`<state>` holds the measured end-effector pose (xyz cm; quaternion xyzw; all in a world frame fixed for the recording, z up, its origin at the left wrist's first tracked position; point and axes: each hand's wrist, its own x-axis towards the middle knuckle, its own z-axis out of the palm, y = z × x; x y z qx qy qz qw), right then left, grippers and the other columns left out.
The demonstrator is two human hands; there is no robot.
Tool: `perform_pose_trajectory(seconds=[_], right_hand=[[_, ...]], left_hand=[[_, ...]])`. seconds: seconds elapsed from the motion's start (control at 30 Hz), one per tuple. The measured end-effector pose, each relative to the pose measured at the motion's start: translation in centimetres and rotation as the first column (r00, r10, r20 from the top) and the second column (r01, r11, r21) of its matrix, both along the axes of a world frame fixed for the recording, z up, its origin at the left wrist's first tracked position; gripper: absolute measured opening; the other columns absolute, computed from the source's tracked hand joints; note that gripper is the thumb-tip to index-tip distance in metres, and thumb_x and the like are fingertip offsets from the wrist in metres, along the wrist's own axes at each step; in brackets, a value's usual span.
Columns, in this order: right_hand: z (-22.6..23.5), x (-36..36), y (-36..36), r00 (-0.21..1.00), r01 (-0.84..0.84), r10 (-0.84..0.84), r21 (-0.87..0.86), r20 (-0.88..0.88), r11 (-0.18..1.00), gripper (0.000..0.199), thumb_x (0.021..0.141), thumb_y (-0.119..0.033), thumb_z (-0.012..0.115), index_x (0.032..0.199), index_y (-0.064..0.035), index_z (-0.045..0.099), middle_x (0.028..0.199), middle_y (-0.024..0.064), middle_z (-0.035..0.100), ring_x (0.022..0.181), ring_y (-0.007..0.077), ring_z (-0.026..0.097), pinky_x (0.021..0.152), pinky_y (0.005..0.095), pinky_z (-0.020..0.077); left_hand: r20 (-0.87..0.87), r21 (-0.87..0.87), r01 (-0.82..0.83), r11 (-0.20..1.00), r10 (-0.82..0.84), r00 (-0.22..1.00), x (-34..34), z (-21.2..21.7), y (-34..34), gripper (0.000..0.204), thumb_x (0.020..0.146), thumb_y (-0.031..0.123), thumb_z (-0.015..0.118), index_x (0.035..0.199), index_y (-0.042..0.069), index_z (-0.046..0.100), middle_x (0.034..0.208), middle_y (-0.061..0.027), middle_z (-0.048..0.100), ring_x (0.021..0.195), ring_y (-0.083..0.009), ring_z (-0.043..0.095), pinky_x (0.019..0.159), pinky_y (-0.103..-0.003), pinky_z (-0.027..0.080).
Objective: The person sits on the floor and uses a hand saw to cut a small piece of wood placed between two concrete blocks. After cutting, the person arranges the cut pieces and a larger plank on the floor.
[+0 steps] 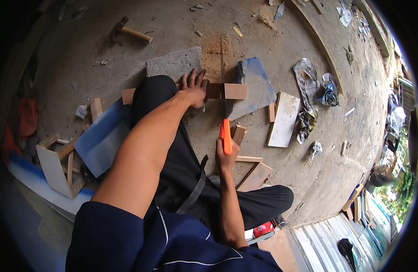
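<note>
My left hand (194,87) presses flat on a wooden strip (231,91) that lies across two grey concrete slabs (174,63). My right hand (227,156) grips the orange handle of a handsaw (226,135). The thin saw blade (222,68) runs away from me across the strip, just right of my left hand. Sawdust (216,45) lies on the ground beyond the cut. My black-trousered knee rests on the left part of the strip and hides it.
A hammer (129,31) lies at the far left on the concrete floor. A pale board (284,119), wood offcuts (254,176) and crumpled plastic (306,75) sit to the right. A blue-white panel (100,136) and a small wooden frame (59,165) lie at my left. The floor edge drops off at the right.
</note>
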<state>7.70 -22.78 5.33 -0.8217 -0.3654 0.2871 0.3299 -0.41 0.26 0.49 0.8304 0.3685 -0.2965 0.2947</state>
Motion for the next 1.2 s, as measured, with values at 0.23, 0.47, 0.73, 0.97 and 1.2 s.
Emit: perform_pose_trajectory(seconds=[0.23, 0.47, 0.73, 0.97, 1.2], right_hand=[[3.6, -1.2, -7.8, 1.0, 0.011, -0.01, 0.087, -0.006, 0.996, 0.012, 0.075, -0.011, 0.065, 0.081, -0.0009, 0.066, 0.063, 0.0162, 0.06, 0.057, 0.0264, 0.063, 0.056, 0.0333, 0.0479], [-0.2, 0.0, 1.4, 0.999, -0.035, 0.036, 0.13, -0.008, 0.991, 0.012, 0.077, -0.01, 0.064, 0.071, -0.0007, 0.058, 0.056, 0.015, 0.052, 0.048, 0.0242, 0.055, 0.051, 0.0335, 0.0429], [3.3, 0.4, -1.4, 0.999, 0.036, -0.036, 0.007, -0.028, 0.999, 0.016, 0.078, -0.013, 0.064, 0.071, 0.0, 0.058, 0.055, 0.0147, 0.051, 0.049, 0.0245, 0.055, 0.051, 0.0343, 0.0428], [4.0, -0.4, -5.7, 1.0, -0.012, 0.012, -0.027, -0.012, 1.0, 0.015, 0.078, -0.013, 0.064, 0.078, 0.0013, 0.062, 0.061, 0.0163, 0.056, 0.052, 0.0269, 0.058, 0.053, 0.0351, 0.0439], [4.8, 2.2, -1.5, 0.975, 0.125, -0.144, -0.119, -0.17, 0.985, 0.023, 0.078, -0.016, 0.065, 0.069, 0.0032, 0.054, 0.053, 0.0106, 0.046, 0.048, 0.0145, 0.045, 0.05, 0.0329, 0.0384]], left_hand=[[-0.042, 0.028, 0.012, 1.0, -0.011, 0.999, -0.6, -1.1, -0.3, 0.081, 0.084, 0.029, 0.056, 0.143, -0.008, 0.015, 0.154, -0.0226, -0.01, 0.14, -0.0451, -0.017, 0.109, -0.062, -0.001], [0.035, 0.017, -0.062, 0.998, 0.061, 0.998, 0.0, -0.9, -0.1, 0.086, 0.071, 0.006, 0.054, 0.146, -0.002, 0.014, 0.156, -0.0183, -0.005, 0.14, -0.0449, -0.016, 0.107, -0.066, -0.004], [0.035, 0.04, -0.06, 0.997, 0.059, 0.998, -0.2, -1.0, 0.5, 0.085, 0.074, 0.01, 0.056, 0.146, -0.004, 0.012, 0.155, -0.0188, -0.008, 0.141, -0.0433, -0.016, 0.109, -0.063, -0.004], [-0.037, 0.031, -0.006, 0.999, 0.007, 0.999, -0.5, -0.1, 0.2, 0.081, 0.081, 0.017, 0.054, 0.146, -0.005, 0.011, 0.155, -0.0184, -0.01, 0.14, -0.0442, -0.016, 0.109, -0.063, -0.001], [-0.036, 0.01, -0.008, 1.0, 0.009, 0.999, -0.2, -0.7, -0.1, 0.082, 0.083, 0.023, 0.055, 0.146, -0.004, 0.009, 0.155, -0.0178, -0.012, 0.14, -0.0433, -0.017, 0.11, -0.062, -0.002]])
